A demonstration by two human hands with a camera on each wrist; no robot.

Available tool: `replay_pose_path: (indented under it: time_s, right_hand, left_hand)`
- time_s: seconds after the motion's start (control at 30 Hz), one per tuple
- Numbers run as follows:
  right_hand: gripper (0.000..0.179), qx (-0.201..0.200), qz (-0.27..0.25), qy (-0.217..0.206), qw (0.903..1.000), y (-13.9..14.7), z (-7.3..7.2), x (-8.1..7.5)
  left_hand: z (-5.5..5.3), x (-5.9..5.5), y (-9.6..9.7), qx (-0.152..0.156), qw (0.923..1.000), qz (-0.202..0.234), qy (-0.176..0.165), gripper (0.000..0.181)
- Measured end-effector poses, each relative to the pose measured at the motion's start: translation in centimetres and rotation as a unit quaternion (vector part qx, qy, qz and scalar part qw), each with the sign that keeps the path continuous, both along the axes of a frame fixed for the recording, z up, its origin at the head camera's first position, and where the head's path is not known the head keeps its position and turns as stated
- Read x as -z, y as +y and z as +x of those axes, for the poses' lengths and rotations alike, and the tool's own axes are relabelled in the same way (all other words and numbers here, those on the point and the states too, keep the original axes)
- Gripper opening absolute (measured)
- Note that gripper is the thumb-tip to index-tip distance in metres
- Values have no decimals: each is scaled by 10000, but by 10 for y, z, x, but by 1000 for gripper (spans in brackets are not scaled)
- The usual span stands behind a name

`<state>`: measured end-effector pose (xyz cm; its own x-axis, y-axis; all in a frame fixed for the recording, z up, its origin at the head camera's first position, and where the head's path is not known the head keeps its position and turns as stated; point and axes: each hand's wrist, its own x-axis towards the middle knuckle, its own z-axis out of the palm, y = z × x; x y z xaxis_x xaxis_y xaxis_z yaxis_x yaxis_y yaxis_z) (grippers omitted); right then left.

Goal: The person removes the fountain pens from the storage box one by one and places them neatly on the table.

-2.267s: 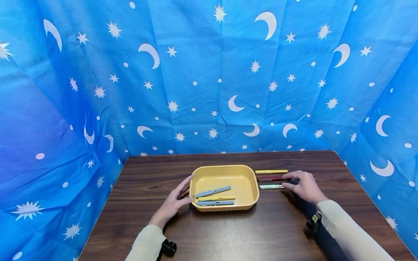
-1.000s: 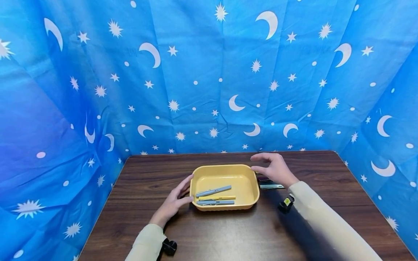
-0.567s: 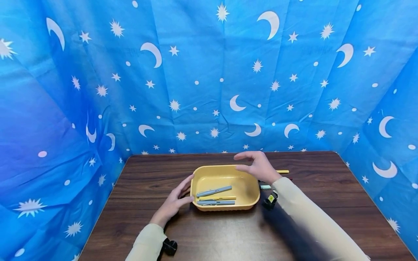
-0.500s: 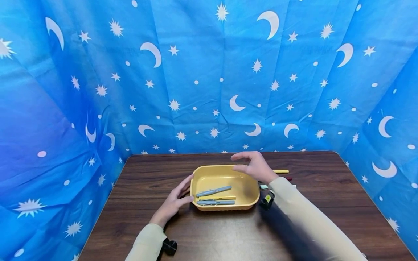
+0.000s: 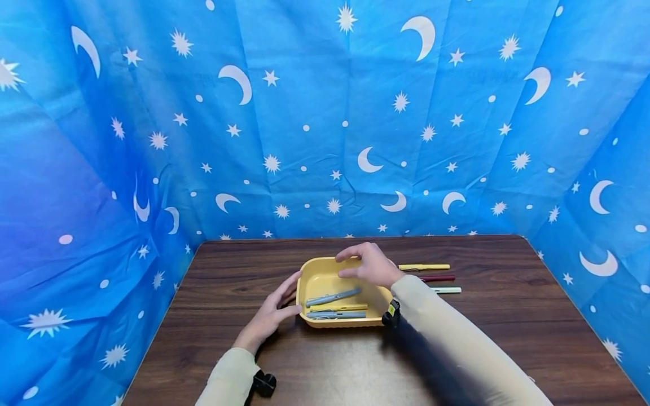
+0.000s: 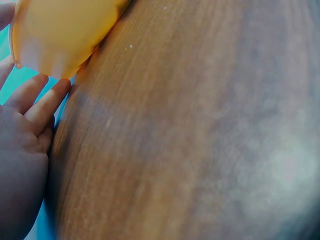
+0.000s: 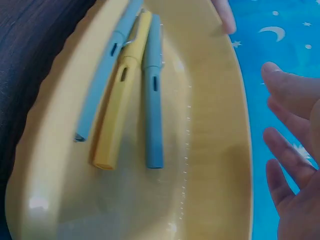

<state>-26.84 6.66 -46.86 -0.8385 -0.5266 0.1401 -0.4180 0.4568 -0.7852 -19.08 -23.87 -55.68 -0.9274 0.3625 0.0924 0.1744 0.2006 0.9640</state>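
Three pens (image 5: 337,308) in tray (image 5: 350,323), lower centre of head frame; loose pens (image 5: 439,278) to its right; left hand (image 5: 271,316) straight-fingered against tray, pressure hard to judge; right hand (image 5: 373,267) above it, fingers parted, empty; a dipping wrist could catch the rim, skewing tray.

Touched by the left hand (image 5: 270,317) and near the right hand (image 5: 369,265), the yellow, rounded-rectangular, plastic-looking tray (image 5: 320,275) stands upright, a slim yellow pen (image 7: 119,97) lying inside between two blue-grey clipped pens (image 7: 154,100), with a second yellow pen (image 5: 429,267), a dark red pen (image 5: 439,278) and a mint pen (image 5: 449,290) off its right end.
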Motion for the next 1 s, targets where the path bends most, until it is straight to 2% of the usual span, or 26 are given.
replay_pose_path:
  time_s: [0.37, 0.53, 0.77, 1.0]
  right_hand:
    - [38, -392, 382, -336, 9979, -12, 0, 16]
    - [39, -489, 791, -245, 9954, -16, -1, 22]
    - [35, -716, 1083, -96, 9915, -19, -2, 27]
    - [32, -819, 1321, -33, 9878, -23, 0, 25]
  left_hand:
    - [1, 0, 0, 35, 10000, 7, 5, 77]
    - [1, 0, 0, 3, 10000, -4, -11, 77]
    - [-1, 1, -1, 18, 10000, -60, -54, 76]
    - [-1, 1, 0, -2, 10000, -39, -67, 76]
